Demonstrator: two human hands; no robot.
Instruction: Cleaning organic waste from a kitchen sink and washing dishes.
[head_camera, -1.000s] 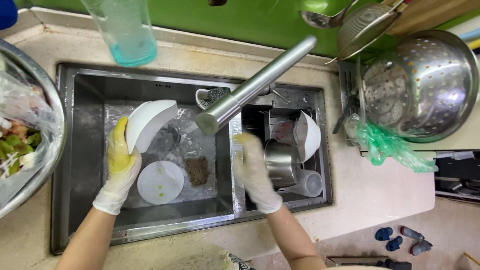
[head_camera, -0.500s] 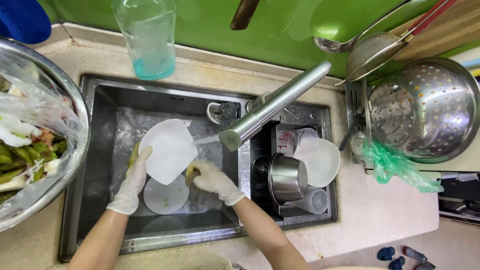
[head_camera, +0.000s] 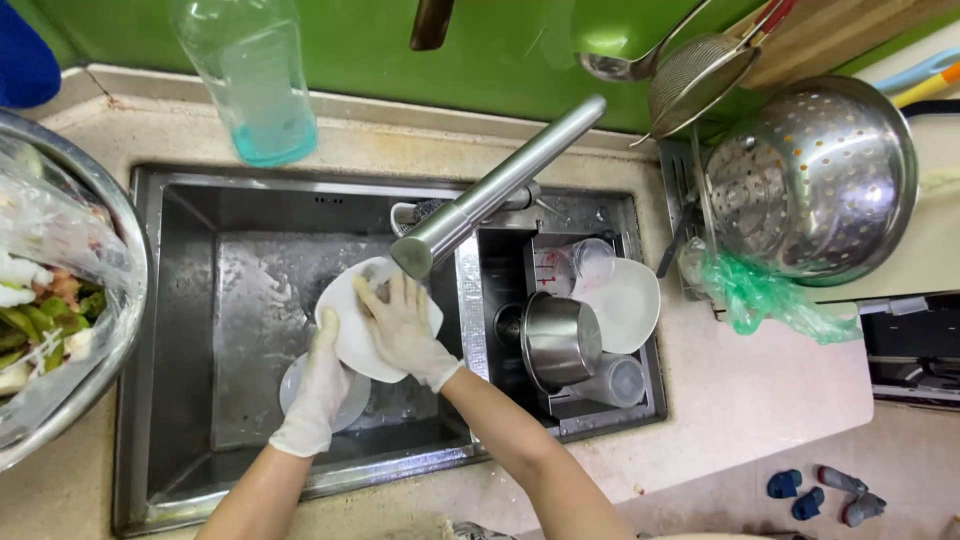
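Note:
Both hands wear pale rubber gloves over the steel sink (head_camera: 190, 300). My left hand (head_camera: 318, 392) grips the lower left edge of a white bowl (head_camera: 352, 330), held tilted under the tip of the long steel faucet (head_camera: 495, 190). My right hand (head_camera: 402, 330) lies spread flat on the bowl's surface, fingers apart and pressed against it. A white plate (head_camera: 355, 405) rests on the sink floor just below the bowl, partly hidden by my left hand.
The right basin holds a steel pot (head_camera: 558, 340), a white bowl (head_camera: 625, 305) and clear cups (head_camera: 590, 262). A steel colander (head_camera: 815, 180) and green plastic bag (head_camera: 765, 295) sit on the right. A clear bottle (head_camera: 255, 85) stands behind the sink; a wrapped food bowl (head_camera: 55, 300) sits left.
The bowl has moved right and under the faucet tip. My right hand came off the right basin side onto the bowl's face. The view has also shifted.

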